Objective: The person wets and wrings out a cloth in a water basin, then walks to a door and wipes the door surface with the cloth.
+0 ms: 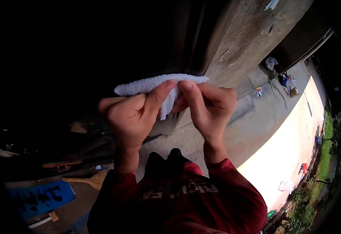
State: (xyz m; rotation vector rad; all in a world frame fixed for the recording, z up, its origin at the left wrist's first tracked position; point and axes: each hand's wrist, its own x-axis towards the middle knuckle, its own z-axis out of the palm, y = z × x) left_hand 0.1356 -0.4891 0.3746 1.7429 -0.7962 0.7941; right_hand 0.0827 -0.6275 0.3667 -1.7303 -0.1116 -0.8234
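Observation:
A folded white terry towel (155, 84) is stretched between my two hands, out in front of my chest. My left hand (127, 113) is closed on its left part, the thumb pressing on the cloth near the middle. Gripping the right part, my right hand (213, 107) has its thumb almost touching the left thumb. A short flap of the towel hangs down between the hands. Some of the fingers are hidden behind the cloth.
A rough concrete pillar (240, 43) rises just beyond my right hand. At lower left lie a straw broom (90, 179) and a blue board (41, 197) with dark writing. Litter (293, 92) dots the concrete floor (252, 121) at right. Deep shadow covers the left side.

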